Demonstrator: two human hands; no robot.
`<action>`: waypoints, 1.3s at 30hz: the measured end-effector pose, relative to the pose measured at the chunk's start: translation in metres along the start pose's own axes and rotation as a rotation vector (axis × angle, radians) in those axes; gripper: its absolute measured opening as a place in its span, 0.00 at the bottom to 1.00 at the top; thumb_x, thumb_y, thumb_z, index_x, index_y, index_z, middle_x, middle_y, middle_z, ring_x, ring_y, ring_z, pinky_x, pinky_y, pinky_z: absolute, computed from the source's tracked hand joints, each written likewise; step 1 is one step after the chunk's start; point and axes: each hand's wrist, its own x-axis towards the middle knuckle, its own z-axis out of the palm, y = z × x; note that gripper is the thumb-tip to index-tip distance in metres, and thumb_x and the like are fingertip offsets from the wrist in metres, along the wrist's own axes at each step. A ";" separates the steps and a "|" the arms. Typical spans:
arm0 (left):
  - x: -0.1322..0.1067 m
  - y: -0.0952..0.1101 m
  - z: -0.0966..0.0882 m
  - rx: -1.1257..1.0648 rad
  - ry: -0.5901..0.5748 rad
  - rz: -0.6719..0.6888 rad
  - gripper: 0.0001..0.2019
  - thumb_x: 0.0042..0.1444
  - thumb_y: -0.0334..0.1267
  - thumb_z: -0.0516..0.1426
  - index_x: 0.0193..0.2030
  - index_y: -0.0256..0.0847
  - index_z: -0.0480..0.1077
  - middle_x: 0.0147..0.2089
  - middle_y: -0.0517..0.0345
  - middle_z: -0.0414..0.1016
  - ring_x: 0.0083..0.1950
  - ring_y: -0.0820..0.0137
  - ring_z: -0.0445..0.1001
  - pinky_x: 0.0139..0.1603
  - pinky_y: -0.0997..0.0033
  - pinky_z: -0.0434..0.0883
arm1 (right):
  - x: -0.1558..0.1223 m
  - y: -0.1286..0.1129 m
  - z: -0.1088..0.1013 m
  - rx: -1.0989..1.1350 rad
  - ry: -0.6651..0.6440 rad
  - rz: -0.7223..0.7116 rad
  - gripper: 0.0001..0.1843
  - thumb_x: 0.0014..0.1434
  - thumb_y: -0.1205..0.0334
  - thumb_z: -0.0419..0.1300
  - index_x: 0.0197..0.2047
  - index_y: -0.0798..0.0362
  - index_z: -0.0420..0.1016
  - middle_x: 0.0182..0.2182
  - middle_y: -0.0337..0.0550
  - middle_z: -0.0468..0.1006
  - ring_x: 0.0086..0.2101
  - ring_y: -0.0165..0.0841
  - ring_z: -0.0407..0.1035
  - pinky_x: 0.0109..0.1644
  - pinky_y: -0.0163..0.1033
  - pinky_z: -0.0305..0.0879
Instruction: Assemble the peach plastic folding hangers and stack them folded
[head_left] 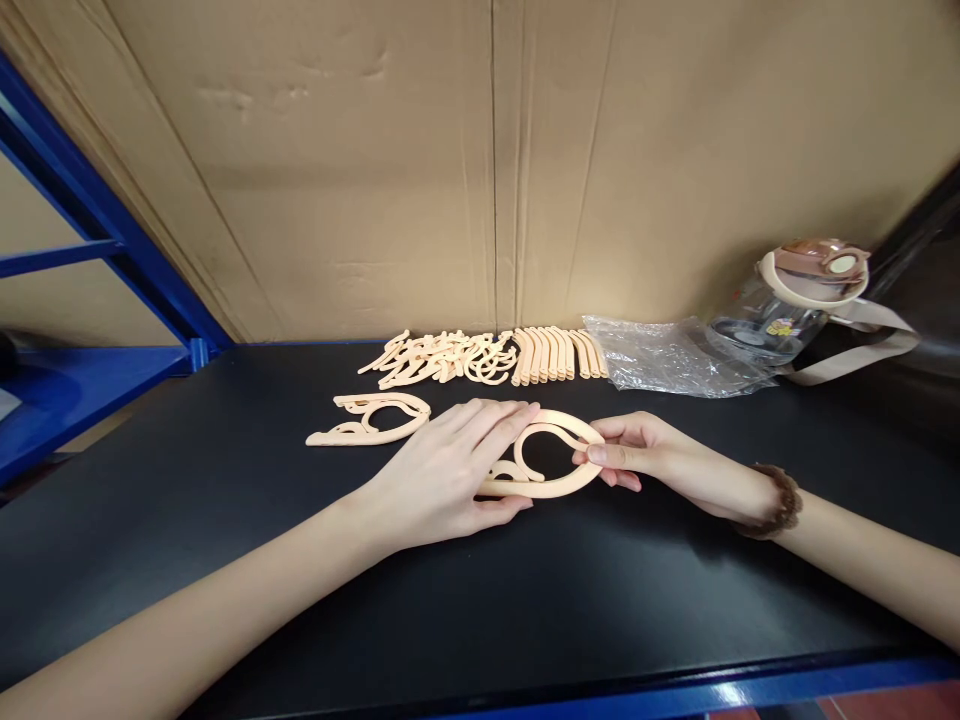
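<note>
Black tabletop [660, 600] spans the scene; a clear bottle [780, 325] sits far right. The left hand [454, 460] clasps the left end of a peach frame [555, 489] in the middle, the right hand [645, 446] pinching its other end between thumb and fingers. A matching frame [379, 438] lies left, small curved pieces [552, 360] far beyond.

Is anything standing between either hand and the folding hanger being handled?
Nothing visible: the left hand grips one end of the folding hanger, and the right hand pinches its rounded end. The second hanger lies left of it, not in between.
</note>
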 end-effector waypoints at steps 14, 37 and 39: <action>-0.013 -0.075 -0.072 -0.011 -0.351 -0.394 0.32 0.54 0.51 0.55 0.63 0.38 0.60 0.61 0.48 0.64 0.58 0.56 0.66 0.59 0.61 0.65 | 0.003 0.008 -0.011 -0.573 0.186 -0.104 0.19 0.62 0.46 0.53 0.45 0.51 0.74 0.25 0.37 0.72 0.25 0.28 0.64 0.31 0.35 0.58; -0.045 -0.110 -0.083 -0.165 -0.579 -0.556 0.28 0.52 0.48 0.58 0.62 0.54 0.63 0.59 0.62 0.68 0.57 0.61 0.68 0.57 0.69 0.65 | 0.007 0.010 -0.016 -0.838 0.167 -0.103 0.18 0.63 0.47 0.51 0.46 0.47 0.74 0.25 0.35 0.71 0.25 0.29 0.64 0.32 0.35 0.58; -0.045 -0.110 -0.081 -0.169 -0.590 -0.564 0.29 0.52 0.47 0.58 0.62 0.53 0.63 0.59 0.60 0.68 0.57 0.60 0.69 0.56 0.68 0.66 | 0.007 0.010 -0.017 -0.841 0.168 -0.107 0.18 0.63 0.47 0.52 0.47 0.47 0.74 0.25 0.35 0.70 0.25 0.29 0.64 0.32 0.35 0.58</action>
